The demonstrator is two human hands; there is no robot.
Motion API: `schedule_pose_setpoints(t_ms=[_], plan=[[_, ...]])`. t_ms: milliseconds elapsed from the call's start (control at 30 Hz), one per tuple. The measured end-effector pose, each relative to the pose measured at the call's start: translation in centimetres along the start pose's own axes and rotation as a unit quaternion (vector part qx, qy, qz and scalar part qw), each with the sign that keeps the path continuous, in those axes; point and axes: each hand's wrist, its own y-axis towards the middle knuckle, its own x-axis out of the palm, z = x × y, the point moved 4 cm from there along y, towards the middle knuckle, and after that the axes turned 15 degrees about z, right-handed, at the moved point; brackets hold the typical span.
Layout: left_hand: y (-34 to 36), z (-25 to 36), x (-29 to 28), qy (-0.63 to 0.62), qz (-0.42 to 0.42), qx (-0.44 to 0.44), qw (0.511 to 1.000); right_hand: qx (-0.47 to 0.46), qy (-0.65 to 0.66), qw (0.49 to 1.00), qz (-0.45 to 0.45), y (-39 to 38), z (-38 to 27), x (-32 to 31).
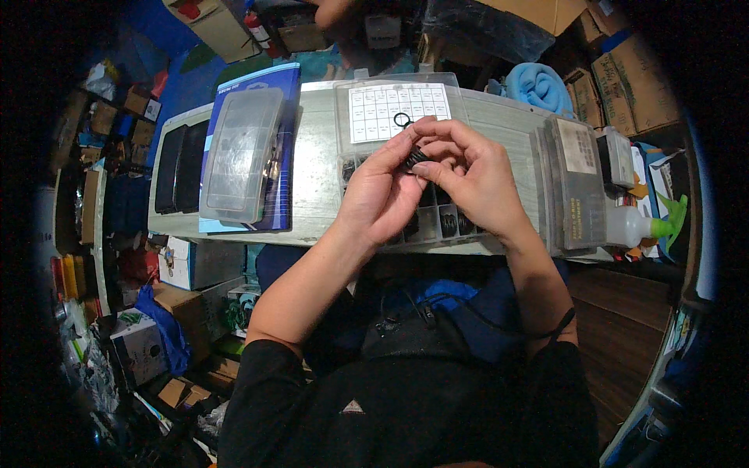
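Both hands meet above an open clear plastic organizer case (425,232). Between them is a bunch of black O-rings (414,160). My left hand (376,195) is closed around the bunch from the left, its fingertips partly hidden. My right hand (482,178) pinches the same rings with thumb and fingers. One larger black O-ring (395,121) shows just beyond the left fingertips, in front of the white chart (370,109) inside the raised lid. Below the hands, several compartments hold more black rings (449,222); my hands and wrists cover part of the case.
Left on the table (316,156) lie a clear plastic case (242,156) over a blue package (292,86) and black flat pieces (183,168). To the right stand a closed organizer case (581,195), a spray bottle (630,226) and a blue towel (538,87). Cardboard boxes (640,86) crowd the far right.
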Motion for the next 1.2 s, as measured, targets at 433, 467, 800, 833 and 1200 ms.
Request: schedule_pose_setpoints(t_ms=[433,467,800,833,1200], plan=[[-0.6,0.1,1.2,0.018,0.013,-0.007,1.0,0.053,0.003,0.997,-0.064,0.5,0.1,-1.0],[-0.7,0.0,1.2,0.026,0.018,-0.003,0.999,0.052,-0.005,0.997,-0.063,0.4,0.1,-1.0],[-0.8,-0.4,1.3,0.035,0.047,-0.01,0.998,0.034,-0.036,0.998,-0.035,-0.2,-0.1,-0.1],[-0.8,-0.4,1.2,0.029,0.052,-0.012,0.998,0.029,-0.051,0.998,-0.032,-0.3,-0.3,0.0],[-1.1,0.2,0.9,0.044,-0.006,0.026,0.999,0.081,0.01,0.997,0.018,-0.2,0.4,0.1]])
